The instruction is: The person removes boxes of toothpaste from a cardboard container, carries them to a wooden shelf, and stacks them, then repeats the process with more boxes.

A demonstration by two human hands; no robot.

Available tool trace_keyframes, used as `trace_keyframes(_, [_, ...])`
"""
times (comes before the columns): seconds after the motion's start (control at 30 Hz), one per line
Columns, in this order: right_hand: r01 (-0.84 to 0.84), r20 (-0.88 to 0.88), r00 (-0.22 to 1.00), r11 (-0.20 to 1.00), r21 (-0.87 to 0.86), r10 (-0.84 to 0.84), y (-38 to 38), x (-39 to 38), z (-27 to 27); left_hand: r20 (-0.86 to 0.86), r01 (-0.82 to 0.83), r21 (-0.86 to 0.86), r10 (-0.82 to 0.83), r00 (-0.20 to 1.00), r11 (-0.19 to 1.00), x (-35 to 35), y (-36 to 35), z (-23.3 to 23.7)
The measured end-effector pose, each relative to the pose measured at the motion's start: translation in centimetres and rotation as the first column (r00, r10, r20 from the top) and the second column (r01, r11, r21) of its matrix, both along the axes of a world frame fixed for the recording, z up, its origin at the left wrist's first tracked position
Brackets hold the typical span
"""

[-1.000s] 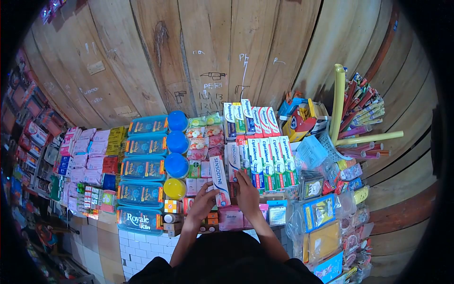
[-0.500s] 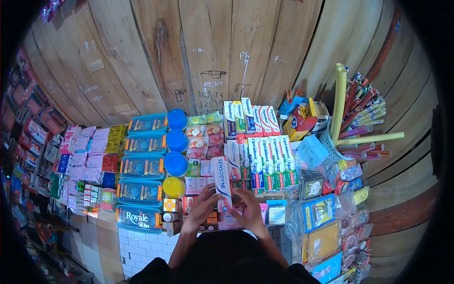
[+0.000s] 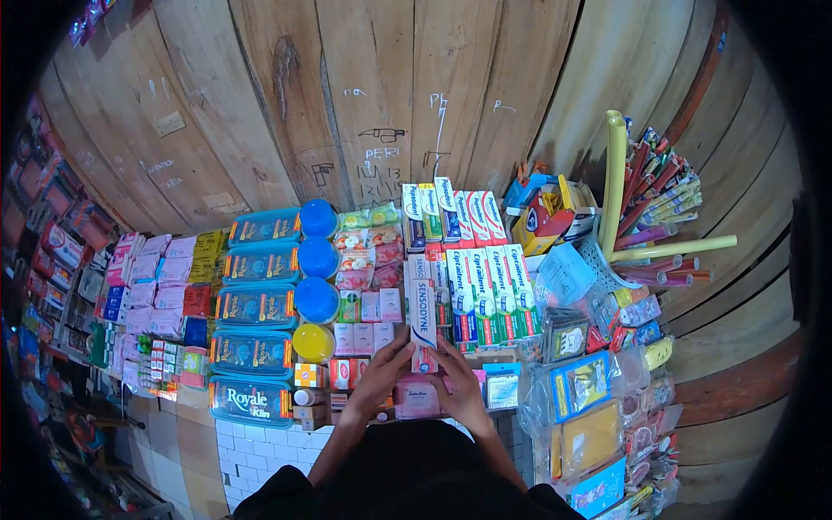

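Toothpaste box (image 3: 422, 310), one, white, marked Sensodyne: upright in view, lower end between the two hands, in front of the toothpaste rows. Left hand (image 3: 380, 374): grip closed on the box's lower left edge. Right hand (image 3: 461, 386): grip closed on its lower right edge. Pink pack (image 3: 418, 400), one: between the wrists. Ciptadent cartons (image 3: 488, 295), a row: just right of the box. Soap cartons (image 3: 364, 339), pale pink: to its left. Yellow lid (image 3: 313, 343), one, round: farther left. Blue tubs (image 3: 255, 303), stacked column: beyond the lid. Basket (image 3: 617, 276), pale blue: far right.
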State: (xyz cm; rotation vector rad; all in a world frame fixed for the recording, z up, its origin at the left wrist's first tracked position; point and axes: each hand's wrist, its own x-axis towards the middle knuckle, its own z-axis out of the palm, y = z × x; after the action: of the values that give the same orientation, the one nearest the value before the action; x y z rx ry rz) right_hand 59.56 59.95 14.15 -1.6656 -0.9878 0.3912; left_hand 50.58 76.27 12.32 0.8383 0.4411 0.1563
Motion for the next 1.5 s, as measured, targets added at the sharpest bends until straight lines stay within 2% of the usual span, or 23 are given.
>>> trace_keyframes(0.1, [0.031,0.044,0.999,1.000,0.008,-0.031,0.7,0.3,-0.7,-0.027,0.005,0.061,-0.003,1.000,0.998,-0.2,0.2,-0.1])
trace_keyframes(0.37, [0.125,0.193,0.973,0.992,0.029,-0.128,2.6,1.8,-0.9,0.079,0.044,0.018,-0.046,0.996,0.999,-0.7,0.5,0.3])
trace_keyframes(0.87, [0.203,0.218,0.954,0.978,0.039,-0.207,5.4,2.8,-1.6,0.068,0.005,0.037,-0.007,0.998,0.999,-0.6,0.6,-0.4])
trace_keyframes(1.07, [0.224,0.193,0.954,0.973,0.051,-0.230,5.8,2.6,-1.6,0.036,0.009,0.064,-0.012,0.999,0.998,-0.1,0.5,0.9])
trace_keyframes(1.5, [0.246,0.268,0.927,0.965,0.092,-0.262,6.1,2.8,-2.2,0.073,0.005,0.098,-0.012,0.997,0.995,0.3,0.5,-0.1])
